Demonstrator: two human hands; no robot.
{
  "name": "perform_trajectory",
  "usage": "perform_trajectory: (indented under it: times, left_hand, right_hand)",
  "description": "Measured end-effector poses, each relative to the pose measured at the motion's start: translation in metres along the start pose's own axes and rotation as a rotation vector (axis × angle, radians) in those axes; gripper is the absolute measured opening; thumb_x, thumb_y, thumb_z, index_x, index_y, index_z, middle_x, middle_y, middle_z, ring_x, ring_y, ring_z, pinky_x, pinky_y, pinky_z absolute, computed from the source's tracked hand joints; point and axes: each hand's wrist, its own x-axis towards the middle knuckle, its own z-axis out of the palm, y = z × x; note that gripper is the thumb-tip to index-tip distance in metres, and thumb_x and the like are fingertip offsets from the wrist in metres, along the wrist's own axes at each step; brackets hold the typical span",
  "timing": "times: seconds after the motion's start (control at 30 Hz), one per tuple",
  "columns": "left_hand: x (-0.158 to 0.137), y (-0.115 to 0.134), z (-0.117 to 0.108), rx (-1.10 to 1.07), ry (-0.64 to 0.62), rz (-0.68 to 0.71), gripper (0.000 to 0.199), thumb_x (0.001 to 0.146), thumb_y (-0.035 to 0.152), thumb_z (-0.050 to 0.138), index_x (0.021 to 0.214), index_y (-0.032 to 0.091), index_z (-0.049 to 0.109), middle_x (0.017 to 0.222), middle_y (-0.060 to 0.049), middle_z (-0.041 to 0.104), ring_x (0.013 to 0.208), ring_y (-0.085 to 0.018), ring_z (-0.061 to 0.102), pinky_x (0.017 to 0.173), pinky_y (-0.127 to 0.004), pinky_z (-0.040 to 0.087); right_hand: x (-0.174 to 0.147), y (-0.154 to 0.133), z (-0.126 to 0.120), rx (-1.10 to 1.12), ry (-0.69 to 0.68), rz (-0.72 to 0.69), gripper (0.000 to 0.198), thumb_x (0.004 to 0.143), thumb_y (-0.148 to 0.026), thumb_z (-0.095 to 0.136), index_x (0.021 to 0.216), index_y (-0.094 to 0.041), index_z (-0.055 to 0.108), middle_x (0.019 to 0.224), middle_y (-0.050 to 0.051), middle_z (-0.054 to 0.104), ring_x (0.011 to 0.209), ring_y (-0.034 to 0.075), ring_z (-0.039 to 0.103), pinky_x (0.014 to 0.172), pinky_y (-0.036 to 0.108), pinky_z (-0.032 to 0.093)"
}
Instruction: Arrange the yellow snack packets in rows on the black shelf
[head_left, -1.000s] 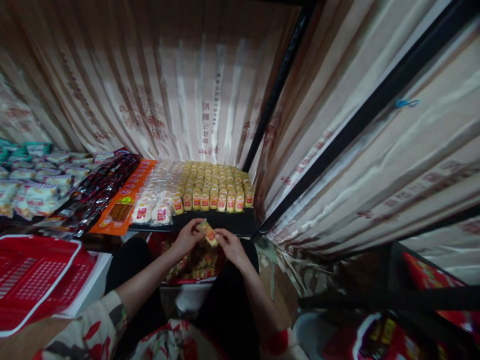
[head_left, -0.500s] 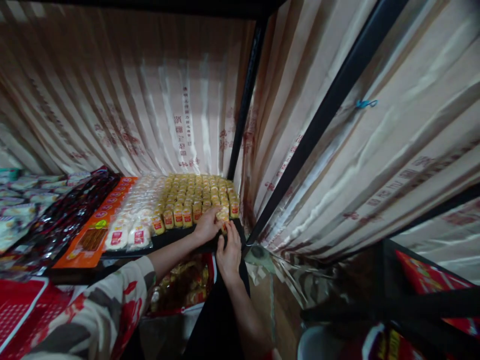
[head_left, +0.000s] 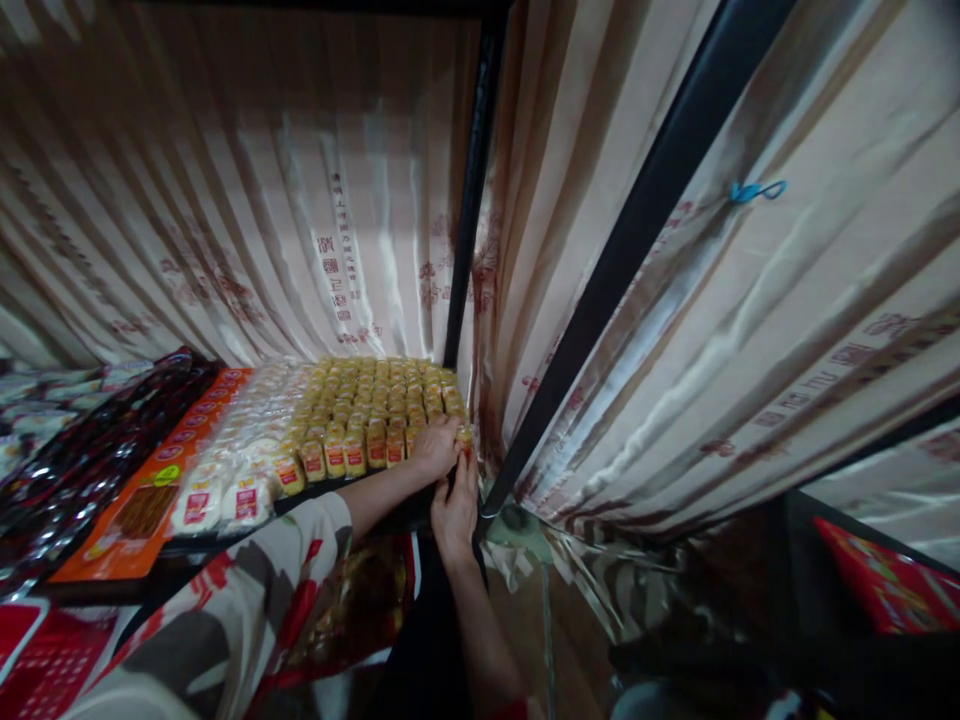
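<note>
At the right front corner of the rows, my left hand (head_left: 437, 447) has its fingers closed round a small yellow wrapped cake (head_left: 464, 437). My right hand (head_left: 454, 510) comes up from below, its fingertips pressed against the same cake's lower part. Much of that cake is hidden behind the fingers. Behind and left of my hands, matching yellow wrapped cakes (head_left: 354, 450) stand upright in tight rows, with red labels on their fronts. White round wrapped cakes (head_left: 246, 498) lie to their left on the dark shelf.
An orange snack packet (head_left: 142, 510) and dark shiny packets (head_left: 97, 450) lie farther left. Below the shelf is an open bag (head_left: 360, 600) of golden packs, with a red basket (head_left: 64, 655) at lower left. A black post (head_left: 600, 290) and pale curtains (head_left: 375, 200) border the shelf.
Both hands have moved right along the front row with the yellow cake, to the row's right end. The view has shifted slightly, and my left sleeve now covers more of the bag below.
</note>
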Motion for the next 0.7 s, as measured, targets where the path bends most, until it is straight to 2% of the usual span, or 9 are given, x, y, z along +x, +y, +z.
perform_trajectory:
  times: [0.3, 0.43, 0.6, 0.7]
  left_hand:
    - [0.01, -0.001, 0.011, 0.057, 0.003, -0.006, 0.024, 0.081, 0.015, 0.047, 0.105, 0.018, 0.053, 0.112, -0.009, 0.051, 0.095, -0.02, 0.056, 0.081, -0.03, 0.047]
    - [0.01, 0.001, 0.013, 0.087, 0.021, 0.001, 0.028, 0.082, 0.013, 0.043, 0.108, 0.017, 0.05, 0.115, -0.01, 0.046, 0.092, -0.019, 0.057, 0.08, -0.03, 0.048]
    - [-0.003, -0.001, 0.015, -0.051, 0.106, 0.085, 0.031, 0.084, 0.013, 0.038, 0.112, 0.018, 0.048, 0.116, -0.009, 0.042, 0.091, -0.017, 0.054, 0.081, -0.031, 0.049]
    - [-0.017, -0.004, 0.017, -0.134, 0.085, 0.176, 0.028, 0.085, 0.014, 0.037, 0.107, 0.018, 0.053, 0.112, -0.008, 0.046, 0.096, -0.016, 0.053, 0.089, -0.031, 0.047]
  right_hand:
    - [0.001, 0.004, 0.004, -0.027, -0.019, 0.013, 0.057, 0.081, -0.015, 0.031, 0.138, -0.006, 0.029, 0.145, 0.017, 0.027, 0.135, 0.023, 0.022, 0.106, 0.045, 0.028]
    - [0.002, 0.001, 0.004, -0.046, -0.023, 0.054, 0.058, 0.08, -0.014, 0.032, 0.137, -0.007, 0.032, 0.144, 0.017, 0.029, 0.134, 0.024, 0.025, 0.105, 0.045, 0.029]
    - [0.003, -0.001, 0.003, -0.073, -0.032, 0.057, 0.056, 0.081, -0.019, 0.034, 0.136, -0.007, 0.032, 0.144, 0.018, 0.03, 0.132, 0.026, 0.028, 0.104, 0.045, 0.03]
    - [0.003, 0.0, 0.003, -0.092, -0.038, 0.037, 0.056, 0.082, -0.02, 0.034, 0.138, -0.008, 0.03, 0.144, 0.017, 0.03, 0.132, 0.026, 0.029, 0.104, 0.044, 0.029]
